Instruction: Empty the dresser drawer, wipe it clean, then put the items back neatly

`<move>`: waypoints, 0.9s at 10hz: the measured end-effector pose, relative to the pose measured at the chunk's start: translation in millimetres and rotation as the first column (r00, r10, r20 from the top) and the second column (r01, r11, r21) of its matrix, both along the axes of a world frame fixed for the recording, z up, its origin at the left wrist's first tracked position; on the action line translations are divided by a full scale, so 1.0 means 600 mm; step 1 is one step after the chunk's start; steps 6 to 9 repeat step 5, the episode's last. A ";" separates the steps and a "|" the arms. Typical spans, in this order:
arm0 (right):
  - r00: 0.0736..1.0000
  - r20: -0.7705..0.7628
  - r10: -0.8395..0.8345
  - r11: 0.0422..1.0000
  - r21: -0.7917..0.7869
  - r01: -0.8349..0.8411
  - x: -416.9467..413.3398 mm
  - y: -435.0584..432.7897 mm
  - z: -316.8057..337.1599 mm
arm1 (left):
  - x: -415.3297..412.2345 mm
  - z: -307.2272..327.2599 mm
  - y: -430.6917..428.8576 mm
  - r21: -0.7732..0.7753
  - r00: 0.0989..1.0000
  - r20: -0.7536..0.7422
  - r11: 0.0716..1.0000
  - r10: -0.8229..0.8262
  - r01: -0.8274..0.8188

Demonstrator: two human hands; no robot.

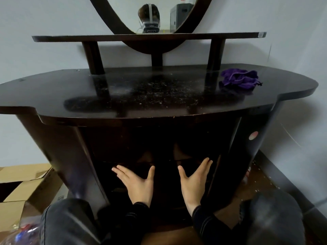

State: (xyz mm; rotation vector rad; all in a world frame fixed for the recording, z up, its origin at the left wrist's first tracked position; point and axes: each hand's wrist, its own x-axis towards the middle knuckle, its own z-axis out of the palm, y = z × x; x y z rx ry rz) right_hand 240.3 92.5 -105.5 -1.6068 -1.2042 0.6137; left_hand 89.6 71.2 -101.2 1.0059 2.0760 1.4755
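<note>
Fingers point(123, 174) straight and spread, empty left hand point(137, 185) and right hand point(193, 182) rest apart on the dresser front point(159, 138), well below its overhanging top edge point(159, 119), knees point(70, 221) flanking them.

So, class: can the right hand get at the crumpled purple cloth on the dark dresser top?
Probably yes: the right hand is open and empty, and the crumpled purple cloth lies uncovered on the dark dresser top, right side.

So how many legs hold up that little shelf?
3: a left leg, a middle leg below the mirror, and a right leg by the purple cloth. Others may hide behind.
</note>
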 end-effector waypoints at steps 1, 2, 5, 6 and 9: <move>0.998 0.031 0.051 0.998 -0.040 -0.049 0.009 -0.002 0.005 | -0.009 -0.009 -0.003 -0.018 0.999 -0.047 1.000 -0.019 0.018; 0.998 -0.027 0.049 0.993 -0.106 -0.052 0.030 -0.001 0.028 | -0.026 0.004 -0.017 -0.016 0.999 -0.023 1.000 0.027 -0.027; 0.768 -0.349 0.537 0.729 -0.266 -0.631 0.051 -0.092 0.240 | -0.108 0.124 -0.108 0.252 0.994 -0.043 0.962 -0.100 0.108; 0.768 -0.349 0.537 0.729 -0.266 -0.631 0.051 -0.092 0.240 | -0.108 0.124 -0.108 0.252 0.994 -0.043 0.962 -0.100 0.108; 0.768 -0.349 0.537 0.729 -0.266 -0.631 0.051 -0.092 0.240 | -0.108 0.124 -0.108 0.252 0.994 -0.043 0.962 -0.100 0.108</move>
